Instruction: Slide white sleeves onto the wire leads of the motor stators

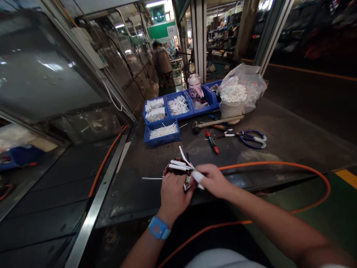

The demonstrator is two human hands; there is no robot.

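Note:
In front of me on the bench lies a round wound motor stator (166, 170) with dark red windings, largely covered by my hands. White insulating sleeves (178, 167) lie across its top, and one angled sleeve (184, 155) points up and away. My left hand (173, 191) is closed over the near side of the stator, its thumb towards the right. My right hand (214, 180) is pinched at the stator's right side, by the sleeve ends; a white wrap shows around one finger. What sits between its fingertips is hidden and blurred.
Blue bins (178, 106) of white sleeves stand at the back, with a blue tray (161, 140) before them. A hammer (196, 127), red-capped marker (212, 142) and blue-handled scissors (252, 139) lie right. An orange hose (279, 163) loops over the bench edge. A person (162, 61) sits far back.

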